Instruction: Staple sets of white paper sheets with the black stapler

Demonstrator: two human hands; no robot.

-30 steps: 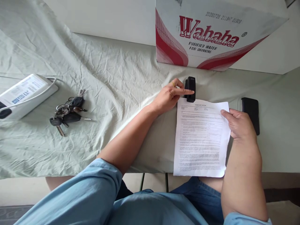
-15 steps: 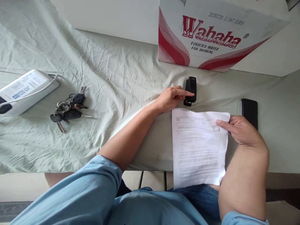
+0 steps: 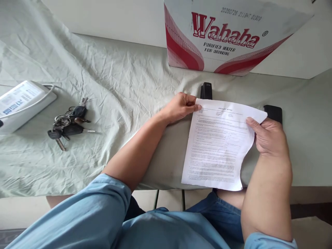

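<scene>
A white printed sheet of paper [image 3: 215, 148], headed "Overleaf Notes", is held by its two top corners. My left hand [image 3: 183, 106] pinches the upper left corner, thumb on top. At the upper right corner my right hand [image 3: 269, 133] grips the paper between its thumb and the fingers hidden beneath. Just beyond the sheet's top edge lies a black stapler [image 3: 206, 90], its near end covered by the paper. A black phone [image 3: 274, 113] is partly hidden behind my right hand.
A Wahaha water carton [image 3: 215, 41] stands at the back against a white surface. To the left, a bunch of keys [image 3: 68, 122] lies on the wrinkled pale green cloth [image 3: 124, 86]. A white box-like object [image 3: 26, 103] with a cord sits at the far left edge.
My left hand has left the stapler and now holds the paper's upper left corner. The sheet has moved up and away from my lap, covering the stapler's near end.
</scene>
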